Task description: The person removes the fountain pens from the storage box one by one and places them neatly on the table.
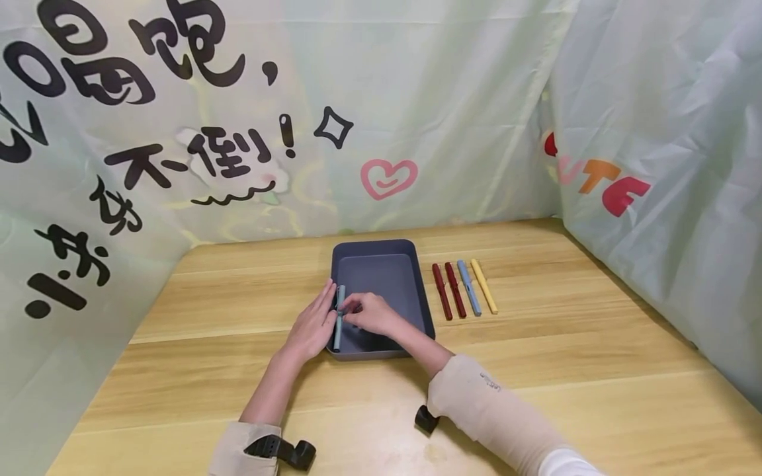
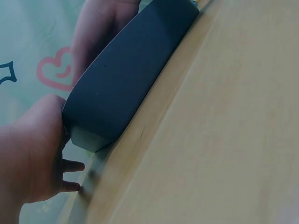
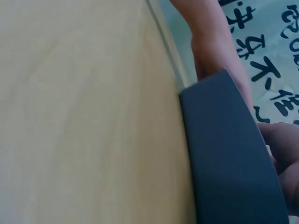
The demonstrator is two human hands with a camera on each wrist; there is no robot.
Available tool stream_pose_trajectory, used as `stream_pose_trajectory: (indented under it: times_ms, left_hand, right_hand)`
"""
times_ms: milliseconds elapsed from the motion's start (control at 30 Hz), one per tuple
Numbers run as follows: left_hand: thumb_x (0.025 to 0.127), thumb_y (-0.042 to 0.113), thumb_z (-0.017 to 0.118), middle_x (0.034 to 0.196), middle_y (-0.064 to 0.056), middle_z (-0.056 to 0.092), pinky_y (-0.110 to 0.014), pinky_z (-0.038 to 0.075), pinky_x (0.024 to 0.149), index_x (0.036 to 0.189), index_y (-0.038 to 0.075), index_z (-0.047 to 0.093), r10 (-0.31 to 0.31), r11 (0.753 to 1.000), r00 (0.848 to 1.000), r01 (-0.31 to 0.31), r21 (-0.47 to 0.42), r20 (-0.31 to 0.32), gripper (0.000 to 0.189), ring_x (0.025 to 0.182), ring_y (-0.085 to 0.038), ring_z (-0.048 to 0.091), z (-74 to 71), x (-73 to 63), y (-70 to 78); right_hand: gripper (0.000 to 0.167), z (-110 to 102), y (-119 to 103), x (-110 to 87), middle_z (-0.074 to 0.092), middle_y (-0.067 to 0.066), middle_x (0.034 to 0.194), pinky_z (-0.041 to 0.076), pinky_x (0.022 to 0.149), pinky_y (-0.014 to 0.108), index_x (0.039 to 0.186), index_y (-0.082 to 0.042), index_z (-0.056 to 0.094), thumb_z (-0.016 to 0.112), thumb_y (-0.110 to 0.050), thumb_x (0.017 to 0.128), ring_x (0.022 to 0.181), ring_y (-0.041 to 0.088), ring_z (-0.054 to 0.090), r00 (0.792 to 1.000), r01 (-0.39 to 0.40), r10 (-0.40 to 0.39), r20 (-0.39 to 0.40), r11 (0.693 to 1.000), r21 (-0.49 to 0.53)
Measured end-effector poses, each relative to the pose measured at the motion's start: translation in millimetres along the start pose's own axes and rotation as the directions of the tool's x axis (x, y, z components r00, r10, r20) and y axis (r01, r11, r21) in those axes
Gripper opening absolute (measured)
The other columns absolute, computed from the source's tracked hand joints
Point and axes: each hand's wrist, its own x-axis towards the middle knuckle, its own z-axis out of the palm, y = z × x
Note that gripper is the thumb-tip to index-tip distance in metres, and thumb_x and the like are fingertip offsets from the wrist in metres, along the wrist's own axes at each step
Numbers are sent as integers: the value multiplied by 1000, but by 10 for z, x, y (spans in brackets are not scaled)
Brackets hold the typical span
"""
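A grey-green pen (image 1: pixel 338 336) lies lengthwise along the left inner side of a dark grey tray (image 1: pixel 381 355). Curled over from the right, my right hand (image 1: pixel 374 313) pinches the pen near its middle with thumb and fingertips. My left hand (image 1: pixel 311 329) lies with straight fingers along the tray's left rim, fingertips close beside the pen. In the left wrist view the left hand (image 2: pixel 35 149) is against the tray's outer wall (image 2: pixel 124 70). The tray wall (image 3: pixel 229 149) hides most of the right hand (image 3: pixel 282 149) in the right wrist view.
Right of the tray, two dark red pens (image 1: pixel 442 291) (image 1: pixel 455 289), a blue pen (image 1: pixel 469 287) and a yellow pen (image 1: pixel 485 285) lie in a row on the wooden table (image 1: pixel 559 330). A printed curtain (image 1: pixel 464 119) hangs behind and at both sides.
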Motion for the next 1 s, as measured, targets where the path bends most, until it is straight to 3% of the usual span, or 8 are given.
stream_pose_trajectory:
  times_ms: [300,467,700,1000]
  left_hand:
    - [98,18,29,152,-3,10,-46,22,104,147,5,18,17,1000,1000,-17,1,-16,51,133,-29,22,14,7,5]
    - [98,19,29,153,-2,9,-46,23,104,147,6,18,5,1000,1000,-5,10,-9,51,133,-29,23,10,9,-10]
    - [99,20,29,153,0,7,-46,23,104,148,8,15,-13,1000,1000,13,4,5,52,133,-30,23,17,10,-16]
    - [99,20,28,153,-1,7,-47,22,104,148,8,15,-13,1000,1000,13,-3,3,52,133,-30,22,-6,-2,-9]
  right_hand:
    - [23,102,-37,8,61,3,79,46,57,22,106,-2,64,61,-6,83,55,11,56,998,-26,30,56,998,-60]
    - [22,96,-39,5,64,5,85,46,60,23,105,-4,66,62,-7,83,62,12,57,999,-20,24,43,995,-96]
    - [17,47,12,-15,63,2,82,46,62,26,101,-7,67,63,-9,84,68,12,57,999,-42,43,7,991,-126]
    - [15,75,51,6,60,-1,76,44,58,24,97,-8,68,68,-14,82,66,11,55,999,34,-35,1,978,-205]
